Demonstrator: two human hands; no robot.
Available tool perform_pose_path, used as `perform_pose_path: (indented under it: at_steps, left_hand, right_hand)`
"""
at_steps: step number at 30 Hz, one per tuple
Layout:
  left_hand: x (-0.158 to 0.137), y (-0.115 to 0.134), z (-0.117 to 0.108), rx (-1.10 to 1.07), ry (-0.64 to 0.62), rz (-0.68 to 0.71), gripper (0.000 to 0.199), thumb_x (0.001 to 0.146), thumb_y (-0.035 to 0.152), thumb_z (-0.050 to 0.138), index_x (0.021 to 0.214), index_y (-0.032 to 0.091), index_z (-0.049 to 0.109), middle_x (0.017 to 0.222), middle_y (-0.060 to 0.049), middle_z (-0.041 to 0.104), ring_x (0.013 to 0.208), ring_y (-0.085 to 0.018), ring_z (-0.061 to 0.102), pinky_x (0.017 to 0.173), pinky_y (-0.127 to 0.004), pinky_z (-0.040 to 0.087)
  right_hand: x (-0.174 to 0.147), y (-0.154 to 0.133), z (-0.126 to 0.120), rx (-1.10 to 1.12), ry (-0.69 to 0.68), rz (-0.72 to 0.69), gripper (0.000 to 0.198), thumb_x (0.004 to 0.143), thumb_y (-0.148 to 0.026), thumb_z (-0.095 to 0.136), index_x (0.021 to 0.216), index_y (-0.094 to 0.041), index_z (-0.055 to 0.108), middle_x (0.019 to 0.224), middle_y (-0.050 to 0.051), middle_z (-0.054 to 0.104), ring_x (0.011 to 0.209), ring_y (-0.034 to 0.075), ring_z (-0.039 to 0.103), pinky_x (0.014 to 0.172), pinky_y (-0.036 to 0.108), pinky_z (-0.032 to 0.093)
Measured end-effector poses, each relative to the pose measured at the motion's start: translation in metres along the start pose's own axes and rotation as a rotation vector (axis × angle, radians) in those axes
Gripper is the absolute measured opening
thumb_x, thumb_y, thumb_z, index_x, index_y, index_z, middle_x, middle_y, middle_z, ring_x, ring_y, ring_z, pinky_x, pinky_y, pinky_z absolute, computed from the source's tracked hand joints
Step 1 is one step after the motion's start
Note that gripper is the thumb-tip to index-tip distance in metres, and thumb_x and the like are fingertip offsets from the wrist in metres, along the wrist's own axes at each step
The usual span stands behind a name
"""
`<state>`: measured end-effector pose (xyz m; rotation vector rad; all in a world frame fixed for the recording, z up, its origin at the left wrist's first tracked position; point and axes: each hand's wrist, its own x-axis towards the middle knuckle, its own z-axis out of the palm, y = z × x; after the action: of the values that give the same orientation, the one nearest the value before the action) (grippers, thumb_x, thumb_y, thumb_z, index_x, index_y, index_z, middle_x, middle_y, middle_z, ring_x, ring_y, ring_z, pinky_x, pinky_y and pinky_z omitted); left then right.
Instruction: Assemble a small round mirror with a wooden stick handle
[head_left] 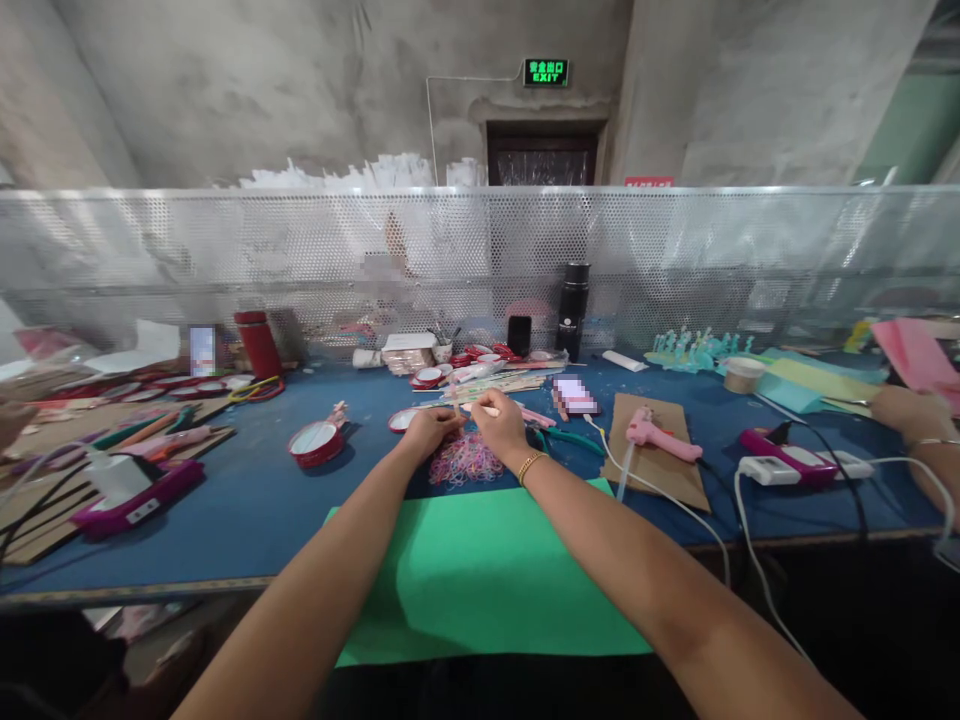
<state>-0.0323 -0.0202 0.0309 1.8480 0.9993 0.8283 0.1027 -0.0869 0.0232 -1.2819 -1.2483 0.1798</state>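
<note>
My left hand (433, 430) and my right hand (501, 425) are close together above a pile of small, colourful elastic bands (466, 462). The fingers of both are closed in a pinch. A small pale piece (486, 410) shows at the fingertips of my right hand, too small to name. What my left fingers hold is mostly hidden; a thin, pale upright bit shows just above them. Beneath my forearms a green sheet (487, 580) hangs over the front edge of the blue table (247, 500).
A red tape-like ring (315, 443) lies left. To the right are teal-handled pliers (574, 440), a phone (575, 395) and a pink glue gun (660, 437) on cardboard (679, 475). Purple power strips (795, 460) with cables flank the workspace. Other people's hands (911, 415) show at both sides.
</note>
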Motion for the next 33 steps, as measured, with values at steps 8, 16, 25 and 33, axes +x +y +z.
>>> perform_pose_path:
  at_steps: [8, 16, 25, 33]
  left_hand:
    - [-0.003, 0.005, 0.001, -0.031, -0.002, -0.017, 0.04, 0.053, 0.05, 0.072, 0.051, 0.014, 0.054, 0.047, 0.003, 0.049, 0.044, -0.007, 0.036, 0.045, -0.021, 0.025]
    - [-0.004, 0.01, 0.001, -0.019, 0.011, -0.044, 0.037, 0.051, 0.047, 0.073, 0.053, 0.014, 0.056, 0.045, 0.004, 0.048, 0.043, -0.007, 0.037, 0.043, -0.021, 0.027]
    - [-0.008, 0.016, 0.001, -0.002, -0.009, -0.03, 0.036, 0.052, 0.047, 0.072, 0.056, 0.014, 0.059, 0.047, 0.004, 0.05, 0.045, -0.007, 0.037, 0.045, -0.021, 0.029]
    - [-0.001, -0.001, -0.001, 0.011, -0.008, -0.019, 0.037, 0.051, 0.046, 0.073, 0.057, 0.012, 0.062, 0.049, 0.003, 0.052, 0.045, -0.006, 0.038, 0.046, -0.021, 0.027]
  right_hand:
    - [0.001, -0.001, 0.001, 0.003, 0.001, -0.019, 0.01, 0.072, -0.027, 0.049, 0.064, -0.023, 0.051, 0.066, -0.003, 0.058, 0.067, 0.015, 0.053, 0.064, 0.025, 0.039]
    - [-0.001, -0.001, 0.001, 0.001, -0.012, -0.011, 0.009, 0.073, -0.027, 0.049, 0.065, -0.023, 0.052, 0.068, -0.003, 0.06, 0.068, 0.015, 0.054, 0.066, 0.025, 0.041]
    - [-0.002, -0.001, 0.001, 0.016, 0.001, -0.006, 0.01, 0.073, -0.027, 0.048, 0.065, -0.023, 0.051, 0.067, -0.003, 0.059, 0.067, 0.015, 0.054, 0.065, 0.025, 0.041]
    - [-0.001, 0.004, -0.001, 0.065, 0.025, -0.005, 0.01, 0.072, -0.027, 0.049, 0.065, -0.023, 0.054, 0.067, -0.002, 0.061, 0.067, 0.016, 0.054, 0.066, 0.026, 0.042]
